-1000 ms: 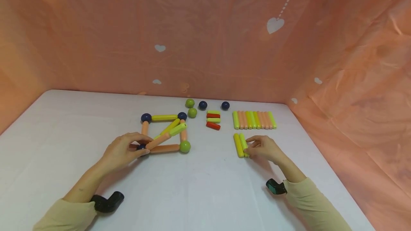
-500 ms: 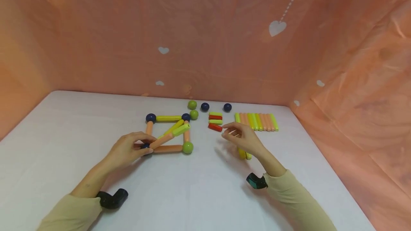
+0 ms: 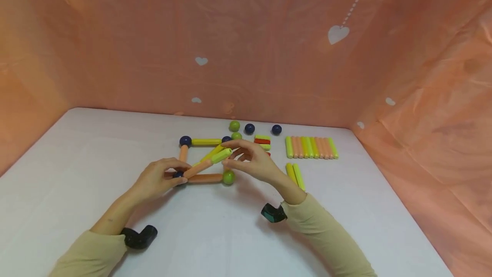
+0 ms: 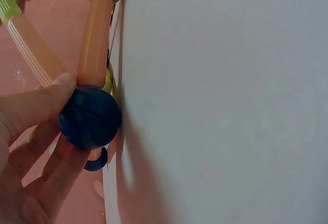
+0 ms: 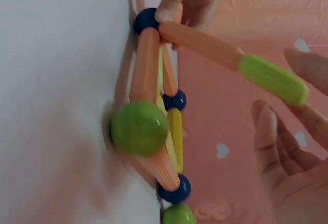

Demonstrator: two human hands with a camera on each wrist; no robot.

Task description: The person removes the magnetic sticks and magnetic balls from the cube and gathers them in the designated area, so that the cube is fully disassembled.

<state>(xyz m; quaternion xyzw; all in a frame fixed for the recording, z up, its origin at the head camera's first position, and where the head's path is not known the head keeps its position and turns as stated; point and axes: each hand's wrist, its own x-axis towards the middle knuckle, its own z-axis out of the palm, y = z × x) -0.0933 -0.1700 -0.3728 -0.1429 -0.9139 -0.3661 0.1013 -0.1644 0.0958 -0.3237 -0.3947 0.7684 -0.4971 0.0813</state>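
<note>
My left hand (image 3: 155,178) grips a navy ball (image 4: 89,119) at the near left corner of a four-sided frame of rods and balls. An orange rod (image 3: 197,168) slants up from that ball, ending in a short lime-green rod (image 5: 271,79). Around this green end my right hand (image 3: 255,163) is spread, thumb and fingers apart and close to it. A green ball (image 5: 139,128) forms the near right corner, joined to the held ball by another orange rod (image 3: 205,178). A yellow rod (image 3: 210,153) crosses the frame, partly hidden by the slanting rods.
Behind the frame lie loose green balls (image 3: 234,125) and navy balls (image 3: 276,129). Short red and green rods (image 3: 262,141) are partly hidden by my right hand. At right is a row of several long rods (image 3: 311,147), with two yellowish rods (image 3: 295,175) nearer me.
My right hand has left the two yellowish rods at right and moved left to the raised green rod end. The left hand keeps its grip on the navy ball; the view has shifted slightly.
</note>
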